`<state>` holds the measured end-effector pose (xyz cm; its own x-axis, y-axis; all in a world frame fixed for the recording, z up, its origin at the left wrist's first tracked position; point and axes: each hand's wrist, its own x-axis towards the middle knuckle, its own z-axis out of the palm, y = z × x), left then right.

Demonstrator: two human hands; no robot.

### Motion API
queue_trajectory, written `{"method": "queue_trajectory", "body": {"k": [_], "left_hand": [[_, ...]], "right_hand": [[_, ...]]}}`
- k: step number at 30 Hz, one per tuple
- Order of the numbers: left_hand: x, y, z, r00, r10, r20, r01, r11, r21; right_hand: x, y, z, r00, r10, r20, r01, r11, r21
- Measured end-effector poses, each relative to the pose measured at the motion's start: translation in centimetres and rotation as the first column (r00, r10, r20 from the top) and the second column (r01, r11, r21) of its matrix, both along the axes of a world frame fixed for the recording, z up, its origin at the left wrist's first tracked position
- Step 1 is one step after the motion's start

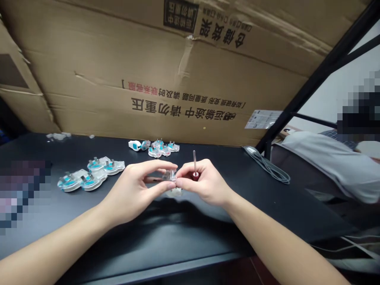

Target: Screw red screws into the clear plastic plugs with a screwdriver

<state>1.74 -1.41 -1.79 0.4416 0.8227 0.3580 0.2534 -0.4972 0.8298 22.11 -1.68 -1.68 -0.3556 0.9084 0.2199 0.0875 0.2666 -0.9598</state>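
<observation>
My left hand (135,190) and my right hand (202,182) meet over the middle of the black table (89,229), fingers pinched together on a small clear plastic plug part (171,176). In my right hand there is also a screwdriver (194,163) with a red handle, its metal shaft pointing up between the fingers. Another clear piece (175,192) lies on the table just under the hands.
Clear and teal plug assemblies lie in groups at the left (89,176) and at the back (157,147). A big cardboard box (166,71) walls off the far side. A grey cable (267,164) lies at right, by a black frame post (311,79) and a person's grey sleeve (332,162).
</observation>
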Motion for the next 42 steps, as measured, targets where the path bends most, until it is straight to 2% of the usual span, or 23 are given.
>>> {"method": "queue_trajectory", "body": {"k": [5,8,11,13,15,24,28,31,33,34,35,37,39,41,42], "left_hand": [[0.3,-0.4,0.0,0.999,-0.025,-0.021,0.025,0.999,0.019],[0.4,-0.7,0.3,0.998,-0.055,0.014,0.056,0.997,-0.049],[0.5,-0.6,0.6,0.998,-0.059,0.037,0.063,0.992,-0.107],[0.4,-0.4,0.6,0.998,-0.050,0.040,0.054,0.993,-0.101],[0.2,-0.2,0.6,0.998,-0.042,0.044,0.045,0.995,-0.083],[0.1,0.1,0.5,1.000,0.014,-0.003,-0.014,0.997,-0.074],[-0.6,1.0,1.2,0.985,0.171,0.034,-0.170,0.985,-0.042],[-1.9,2.2,2.1,0.974,0.219,0.058,-0.216,0.975,-0.055],[-2.9,3.2,2.6,0.978,0.209,-0.017,-0.210,0.975,-0.072],[-3.4,3.8,2.6,0.972,0.203,-0.116,-0.210,0.976,-0.054],[-3.9,4.4,2.5,0.946,0.209,-0.249,-0.217,0.976,-0.008],[-4.8,5.5,2.0,0.840,0.200,-0.505,-0.178,0.980,0.093],[-5.5,6.4,1.2,0.710,0.170,-0.683,-0.089,0.984,0.152],[-6.1,6.9,0.5,0.573,0.189,-0.797,-0.059,0.980,0.190],[-6.3,7.1,0.2,0.539,0.199,-0.818,-0.065,0.979,0.195]], "right_hand": [[-0.4,-0.2,-0.1,0.999,-0.052,-0.015,0.052,0.998,0.038],[-0.4,-0.2,0.0,0.998,-0.067,-0.010,0.067,0.996,0.052],[-0.3,0.0,0.1,0.999,-0.014,-0.047,0.012,0.999,-0.052],[-0.2,0.1,0.2,0.993,0.047,-0.106,-0.065,0.983,-0.170],[-0.1,0.2,0.3,0.986,0.077,-0.148,-0.110,0.967,-0.232],[0.1,-0.3,0.8,1.000,0.002,0.008,-0.002,0.997,-0.074],[0.5,-0.4,1.2,0.995,-0.049,0.092,0.053,0.998,-0.035],[1.1,0.3,0.9,0.972,-0.082,0.220,0.075,0.996,0.039],[1.5,1.2,0.2,0.931,-0.092,0.352,0.057,0.993,0.107],[1.7,1.8,-0.2,0.901,-0.085,0.424,0.028,0.990,0.140],[1.9,2.3,-0.7,0.863,-0.090,0.497,-0.001,0.984,0.179],[2.2,3.3,-1.6,0.777,-0.135,0.615,-0.017,0.972,0.235],[2.5,4.0,-2.2,0.756,-0.160,0.635,0.003,0.970,0.242],[2.7,4.4,-2.4,0.755,-0.197,0.626,0.035,0.965,0.261],[2.8,4.5,-2.4,0.758,-0.216,0.616,0.051,0.961,0.273]]}}
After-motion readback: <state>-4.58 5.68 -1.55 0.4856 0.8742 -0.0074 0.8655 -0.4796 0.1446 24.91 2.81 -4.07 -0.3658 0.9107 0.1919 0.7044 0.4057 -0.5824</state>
